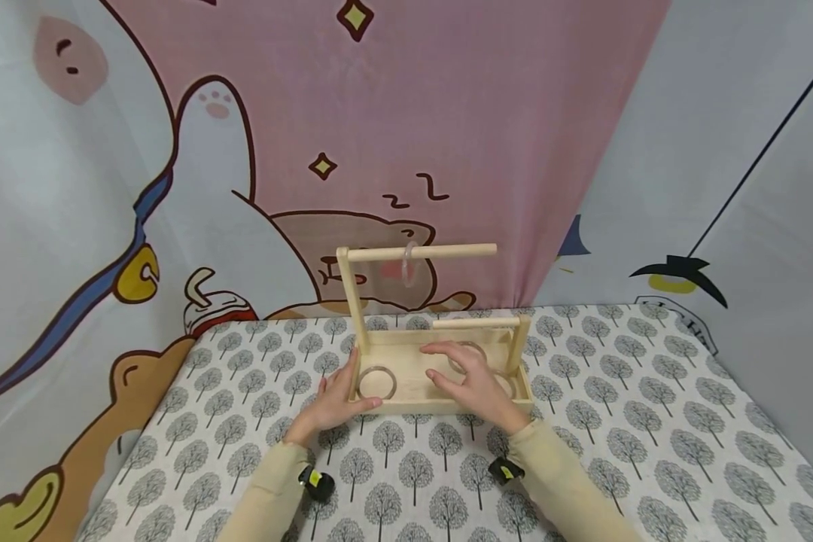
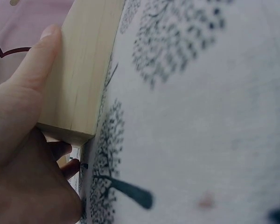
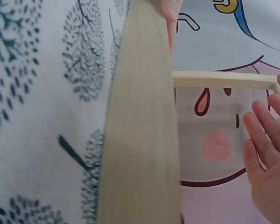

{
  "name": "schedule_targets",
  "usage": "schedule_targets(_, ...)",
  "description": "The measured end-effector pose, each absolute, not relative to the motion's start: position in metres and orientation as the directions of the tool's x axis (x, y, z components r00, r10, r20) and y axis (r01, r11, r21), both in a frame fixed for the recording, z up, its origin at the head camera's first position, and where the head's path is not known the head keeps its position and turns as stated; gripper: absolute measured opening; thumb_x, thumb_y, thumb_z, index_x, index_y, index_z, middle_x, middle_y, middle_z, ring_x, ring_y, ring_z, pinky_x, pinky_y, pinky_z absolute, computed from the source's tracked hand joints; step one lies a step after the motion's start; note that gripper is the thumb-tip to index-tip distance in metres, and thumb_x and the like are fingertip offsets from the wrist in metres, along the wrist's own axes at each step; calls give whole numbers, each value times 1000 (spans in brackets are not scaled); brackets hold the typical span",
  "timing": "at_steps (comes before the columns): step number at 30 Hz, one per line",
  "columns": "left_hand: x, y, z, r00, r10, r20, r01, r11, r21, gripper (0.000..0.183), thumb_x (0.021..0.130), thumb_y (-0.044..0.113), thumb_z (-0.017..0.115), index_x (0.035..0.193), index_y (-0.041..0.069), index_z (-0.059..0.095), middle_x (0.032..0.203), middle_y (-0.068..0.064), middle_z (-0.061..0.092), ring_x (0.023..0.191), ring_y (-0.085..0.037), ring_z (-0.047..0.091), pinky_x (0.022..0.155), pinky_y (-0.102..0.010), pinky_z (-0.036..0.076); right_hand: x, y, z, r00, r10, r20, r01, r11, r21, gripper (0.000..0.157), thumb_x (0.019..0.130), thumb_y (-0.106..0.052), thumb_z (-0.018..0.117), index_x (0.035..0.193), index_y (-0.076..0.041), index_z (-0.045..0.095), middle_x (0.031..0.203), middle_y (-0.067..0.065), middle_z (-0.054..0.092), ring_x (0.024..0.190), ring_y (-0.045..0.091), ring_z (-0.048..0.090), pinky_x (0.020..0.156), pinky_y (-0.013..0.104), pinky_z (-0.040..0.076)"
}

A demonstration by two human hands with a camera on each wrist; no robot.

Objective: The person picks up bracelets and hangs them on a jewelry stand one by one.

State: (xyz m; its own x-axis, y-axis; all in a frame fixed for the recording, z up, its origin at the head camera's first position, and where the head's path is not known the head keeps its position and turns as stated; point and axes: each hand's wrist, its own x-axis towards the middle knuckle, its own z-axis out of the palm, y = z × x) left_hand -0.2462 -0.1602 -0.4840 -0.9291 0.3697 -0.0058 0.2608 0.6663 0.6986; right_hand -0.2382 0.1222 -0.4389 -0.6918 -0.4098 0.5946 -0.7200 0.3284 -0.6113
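Note:
A pale wooden tray stand [image 1: 420,408] has a tall post at the left with a long upper rod [image 1: 447,251], and a short post at the right with a lower rod [image 1: 474,324]. One clear ring [image 1: 406,269] hangs on the upper rod. Inside the tray lie a ring [image 1: 394,376] at the left and two more at the right, partly covered by my right hand. My left hand [image 1: 333,400] grips the front left corner, thumb [image 2: 39,58] along the front wall. Above the tray floor, my right hand [image 1: 473,384] has its fingers loosely spread and holds nothing.
The stand rests on a cloth [image 1: 264,406] printed with grey trees. Behind it hangs a pink and white curtain [image 1: 501,135] with cartoon animals. A black wrist device [image 1: 317,483] sits at the left sleeve and another [image 1: 505,471] at the right.

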Motion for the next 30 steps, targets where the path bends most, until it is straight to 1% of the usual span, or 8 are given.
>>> schedule_targets(7, -248, -161, -487, -925, 380, -15, 264, 669, 695, 105, 89, 42, 68, 154, 4, -5, 158, -16, 9, 142, -40, 13, 107, -66, -5, -243, 130, -449, -804, -339, 488, -580, 274, -767, 37, 87, -10, 72, 123, -7, 64, 125, 6, 63, 119, 27, 52, 101, 53, 39)
schedule_targets(10, -248, -161, -486, -924, 381, -13, 266, 669, 694, 105, 89, 43, 68, 154, 5, -5, 158, -16, 9, 141, -41, 13, 107, -66, -5, -245, 134, -453, -854, -313, 415, -499, 272, -823, 38, 88, -15, 72, 124, -10, 63, 128, 7, 60, 124, 30, 49, 97, 56, 42)
schedule_targets(13, -247, -161, -485, -926, 378, -11, 266, 671, 692, 106, 88, 44, 68, 154, 5, -5, 158, -17, 10, 141, -42, 14, 107, -66, -5, -245, 138, -454, -889, -302, 345, -428, 277, -860, 42, 88, -21, 73, 127, -11, 62, 133, 9, 56, 128, 33, 45, 93, 57, 45)
schedule_targets(15, -246, -161, -484, -927, 375, -9, 265, 672, 692, 106, 88, 45, 68, 154, 5, -4, 158, -17, 11, 141, -42, 14, 107, -66, -5, -245, 140, -454, -900, -304, 313, -399, 283, -872, 46, 87, -25, 73, 129, -11, 60, 136, 11, 54, 129, 34, 44, 93, 56, 45)
schedule_targets(19, -246, -161, -483, -926, 377, -7, 267, 669, 693, 106, 88, 45, 68, 154, 5, -4, 158, -18, 12, 141, -42, 15, 107, -66, -6, -243, 141, -449, -916, -297, 271, -359, 301, -884, 53, 86, -20, 74, 134, -5, 55, 139, 17, 49, 130, 39, 42, 94, 57, 44)
schedule_targets(22, -247, -161, -484, -926, 376, -2, 268, 665, 697, 107, 87, 45, 69, 154, 5, -4, 158, -18, 13, 140, -43, 15, 107, -66, -6, -246, 143, -451, -921, -294, 255, -349, 336, -875, 57, 86, -19, 75, 135, -3, 53, 140, 19, 47, 127, 42, 44, 96, 57, 42)
schedule_targets(25, -247, -161, -485, -928, 374, -1, 267, 664, 698, 107, 87, 46, 69, 154, 5, -4, 158, -18, 13, 140, -42, 15, 107, -66, -6, -253, 149, -460, -918, -290, 269, -370, 391, -843, 61, 84, -27, 77, 135, -5, 53, 140, 17, 48, 126, 40, 45, 100, 58, 38)
schedule_targets(30, -247, -161, -486, -928, 373, -7, 265, 673, 690, 107, 87, 46, 68, 154, 4, -4, 158, -18, 11, 141, -42, 14, 107, -66, -6, -258, 154, -464, -924, -269, 273, -370, 445, -816, 61, 83, -30, 77, 134, -5, 54, 139, 15, 50, 128, 38, 43, 104, 61, 31)
